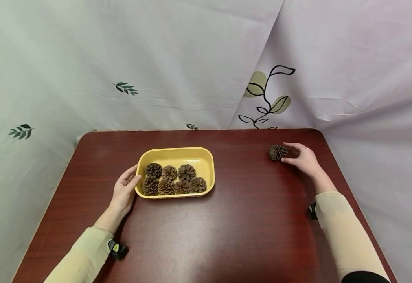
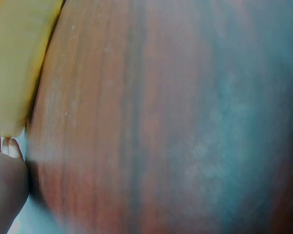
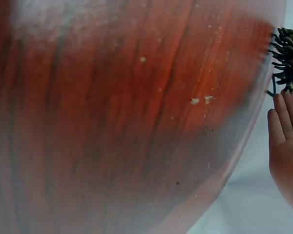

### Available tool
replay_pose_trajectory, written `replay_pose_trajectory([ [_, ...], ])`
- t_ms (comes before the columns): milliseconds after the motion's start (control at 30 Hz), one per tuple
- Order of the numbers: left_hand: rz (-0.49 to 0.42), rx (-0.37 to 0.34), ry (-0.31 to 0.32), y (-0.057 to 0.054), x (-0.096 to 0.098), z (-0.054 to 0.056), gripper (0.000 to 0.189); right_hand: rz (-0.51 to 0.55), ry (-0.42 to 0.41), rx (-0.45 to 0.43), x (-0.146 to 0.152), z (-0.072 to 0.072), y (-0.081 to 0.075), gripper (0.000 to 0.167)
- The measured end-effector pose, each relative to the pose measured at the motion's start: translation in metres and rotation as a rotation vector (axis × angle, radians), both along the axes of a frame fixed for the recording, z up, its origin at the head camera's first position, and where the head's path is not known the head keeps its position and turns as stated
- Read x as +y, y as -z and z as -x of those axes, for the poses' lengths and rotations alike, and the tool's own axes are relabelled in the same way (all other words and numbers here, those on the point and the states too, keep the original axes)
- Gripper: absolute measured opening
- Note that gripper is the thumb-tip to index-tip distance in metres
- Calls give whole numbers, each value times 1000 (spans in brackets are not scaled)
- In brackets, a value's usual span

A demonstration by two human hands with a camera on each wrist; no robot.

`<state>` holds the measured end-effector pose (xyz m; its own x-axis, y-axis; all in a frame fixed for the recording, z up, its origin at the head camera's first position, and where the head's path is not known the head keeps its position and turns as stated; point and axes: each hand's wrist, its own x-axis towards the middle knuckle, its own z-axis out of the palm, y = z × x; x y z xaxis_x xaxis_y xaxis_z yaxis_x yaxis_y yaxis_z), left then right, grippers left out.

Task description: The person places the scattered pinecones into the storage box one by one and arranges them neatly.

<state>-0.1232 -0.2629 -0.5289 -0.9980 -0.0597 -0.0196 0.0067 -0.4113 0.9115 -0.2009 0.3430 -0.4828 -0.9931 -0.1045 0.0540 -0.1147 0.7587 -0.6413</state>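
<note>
A yellow plastic basin (image 1: 208,169) stands on the table with several brown pine cones (image 1: 166,186) in it. My left hand (image 1: 122,192) grips the basin's left end, its thumb over the rim and the fingers outside. In the left wrist view, fingertips meet the yellow wall (image 2: 14,73). At the far right of the table, my right hand (image 1: 303,159) holds a single pine cone (image 1: 276,152) between thumb and fingers at its right end. The right wrist view shows this pine cone (image 3: 288,46) only partly, at the frame's edge, by the thumb and fingertips.
The dark red wooden table (image 1: 241,220) carries the basin near its back left. Behind it hangs a pale curtain (image 1: 192,59) with leaf prints, down to the table's back edge. Small light specks (image 3: 195,101) mark the table's surface.
</note>
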Motion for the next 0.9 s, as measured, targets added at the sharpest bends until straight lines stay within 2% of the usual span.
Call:
replay_pose_trajectory([
  [400, 12, -7, -2, 0, 0, 0, 40, 33, 3, -36, -1, 1, 5, 57],
  [733, 15, -14, -7, -1, 1, 0, 40, 25, 37, -26, -4, -1, 4, 54],
  [900, 20, -18, -5, -1, 0, 0, 40, 48, 25, -7, -7, -2, 1, 54],
])
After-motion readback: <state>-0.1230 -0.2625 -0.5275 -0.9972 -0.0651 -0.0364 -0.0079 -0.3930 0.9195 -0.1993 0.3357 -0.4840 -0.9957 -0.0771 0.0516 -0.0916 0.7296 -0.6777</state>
